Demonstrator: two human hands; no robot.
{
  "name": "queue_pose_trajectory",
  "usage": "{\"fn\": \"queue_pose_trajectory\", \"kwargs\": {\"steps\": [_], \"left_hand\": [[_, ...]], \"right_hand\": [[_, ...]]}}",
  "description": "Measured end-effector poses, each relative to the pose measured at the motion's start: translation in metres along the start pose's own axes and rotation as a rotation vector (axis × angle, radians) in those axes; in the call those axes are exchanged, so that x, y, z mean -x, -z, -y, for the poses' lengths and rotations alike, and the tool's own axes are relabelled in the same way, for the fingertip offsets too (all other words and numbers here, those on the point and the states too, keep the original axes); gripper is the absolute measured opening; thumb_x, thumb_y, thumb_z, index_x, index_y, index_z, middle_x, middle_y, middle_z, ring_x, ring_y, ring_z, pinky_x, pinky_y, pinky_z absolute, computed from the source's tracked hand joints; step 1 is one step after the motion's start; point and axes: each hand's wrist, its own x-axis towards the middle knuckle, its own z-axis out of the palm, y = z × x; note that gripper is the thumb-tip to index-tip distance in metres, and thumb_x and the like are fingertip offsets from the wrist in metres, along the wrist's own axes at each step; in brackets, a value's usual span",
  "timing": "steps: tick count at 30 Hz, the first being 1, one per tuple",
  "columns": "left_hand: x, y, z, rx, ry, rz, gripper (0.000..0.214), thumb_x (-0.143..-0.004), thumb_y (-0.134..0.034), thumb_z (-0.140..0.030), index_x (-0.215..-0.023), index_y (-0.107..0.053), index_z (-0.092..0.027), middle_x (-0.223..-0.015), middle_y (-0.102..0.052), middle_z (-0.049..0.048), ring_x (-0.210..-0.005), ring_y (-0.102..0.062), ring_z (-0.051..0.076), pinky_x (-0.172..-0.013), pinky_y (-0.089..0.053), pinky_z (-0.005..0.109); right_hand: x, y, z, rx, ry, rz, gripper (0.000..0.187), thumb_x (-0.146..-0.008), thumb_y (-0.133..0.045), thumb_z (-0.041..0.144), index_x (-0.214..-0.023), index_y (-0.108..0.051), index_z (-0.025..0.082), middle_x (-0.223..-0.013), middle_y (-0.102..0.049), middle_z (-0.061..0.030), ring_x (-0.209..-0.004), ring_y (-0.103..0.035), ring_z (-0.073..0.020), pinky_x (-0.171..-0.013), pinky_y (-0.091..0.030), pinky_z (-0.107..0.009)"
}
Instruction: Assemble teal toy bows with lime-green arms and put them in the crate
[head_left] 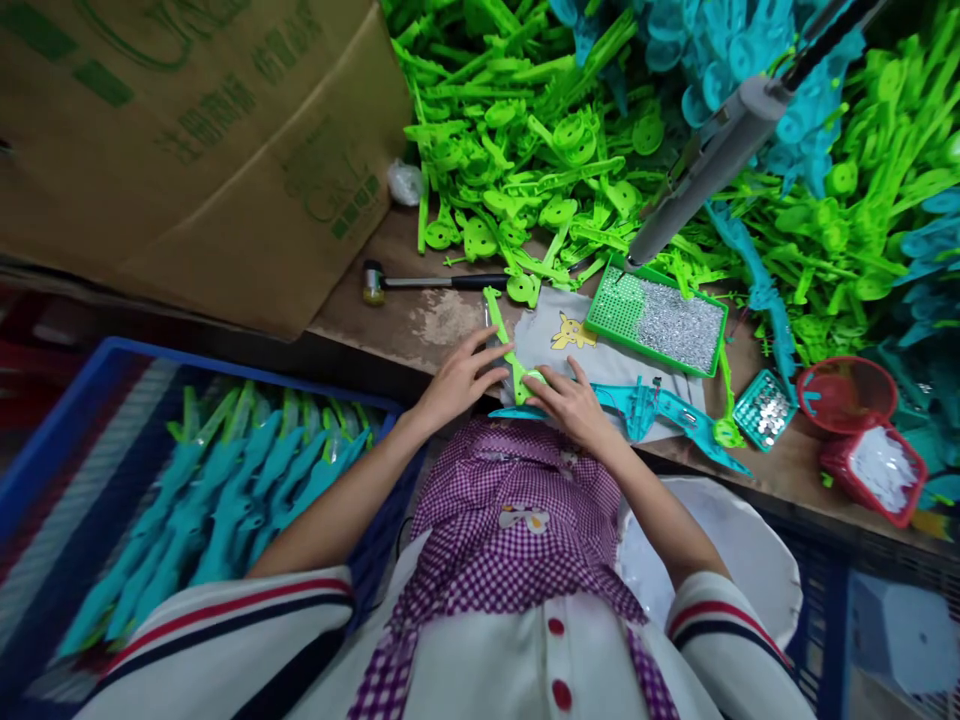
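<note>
A bright green plastic part (503, 328), long with a wider end, lies over the near edge of the bench. My left hand (459, 382) reaches it from the left, fingers stretched and apart, their tips touching its side. My right hand (574, 408) has bent fingers gripping the part's wide near end; the exact grip is partly hidden. Beneath and beside that hand runs a long teal bow-shaped plastic piece (686, 418) along the bench edge. Both lie partly on a grey cloth (536, 325) with a yellow cartoon figure.
Behind are heaped green parts (525, 150) and teal parts (720, 50). A hammer (435, 283), a green tray of small metal pieces (679, 325), a teal basket (765, 410), red containers (847, 392) and a hanging grey tool (705, 175) surround the work area. A blue crate (112, 345) and cardboard box (225, 200) stand left.
</note>
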Motion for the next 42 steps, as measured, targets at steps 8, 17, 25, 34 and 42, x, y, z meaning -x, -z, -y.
{"fn": "queue_pose_trajectory", "kwargs": {"steps": [8, 17, 25, 34, 42], "left_hand": [[0.035, -0.029, -0.021, 0.685, 0.642, -0.080, 0.060, -0.083, -0.073, -0.050, -0.130, -0.056, -0.016, -0.101, -0.075, 0.0090, -0.086, -0.075, 0.021, -0.084, -0.061, 0.037], [0.001, -0.013, -0.029, 0.931, 0.879, 0.124, 0.049, -0.061, -0.093, -0.038, -0.093, -0.063, -0.014, -0.079, -0.076, 0.0058, -0.074, -0.074, 0.017, -0.075, -0.060, 0.029], [0.007, -0.023, -0.033, 0.925, 0.851, 0.024, 0.048, -0.061, -0.090, -0.038, -0.090, -0.058, -0.016, -0.076, -0.072, 0.0018, -0.067, -0.070, 0.014, -0.071, -0.059, 0.028], [0.006, -0.025, -0.033, 0.941, 0.855, -0.005, 0.045, -0.061, -0.089, -0.034, -0.088, -0.058, -0.016, -0.077, -0.072, 0.0018, -0.069, -0.070, 0.014, -0.074, -0.059, 0.029], [0.007, -0.027, -0.035, 0.928, 0.852, -0.026, 0.043, -0.063, -0.088, -0.032, -0.088, -0.057, -0.016, -0.075, -0.071, 0.0010, -0.068, -0.070, 0.014, -0.075, -0.060, 0.030]], "right_hand": [[-0.001, 0.010, -0.007, -0.167, 0.006, -0.008, 0.043, -0.102, -0.049, 0.041, -0.140, -0.058, 0.024, -0.144, -0.061, -0.0111, -0.137, -0.055, -0.0217, -0.126, -0.028, -0.052], [-0.003, 0.014, -0.012, -0.179, 0.059, 0.045, 0.044, -0.104, -0.045, 0.038, -0.146, -0.052, 0.023, -0.139, -0.063, -0.0120, -0.131, -0.059, -0.0204, -0.126, -0.026, -0.054], [-0.001, 0.007, -0.016, -0.128, 0.095, 0.054, 0.047, -0.103, -0.049, 0.030, -0.150, -0.048, 0.026, -0.143, -0.060, -0.0128, -0.129, -0.061, -0.0231, -0.125, -0.029, -0.059], [-0.002, 0.015, -0.013, -0.134, 0.057, 0.079, 0.045, -0.105, -0.043, 0.034, -0.148, -0.050, 0.026, -0.142, -0.061, -0.0124, -0.131, -0.059, -0.0225, -0.125, -0.030, -0.057], [-0.002, 0.016, 0.011, 0.033, -0.026, 0.108, 0.045, -0.105, -0.040, 0.032, -0.146, -0.052, 0.017, -0.145, -0.056, -0.0230, -0.125, -0.063, -0.0317, -0.117, -0.038, -0.062]]}}
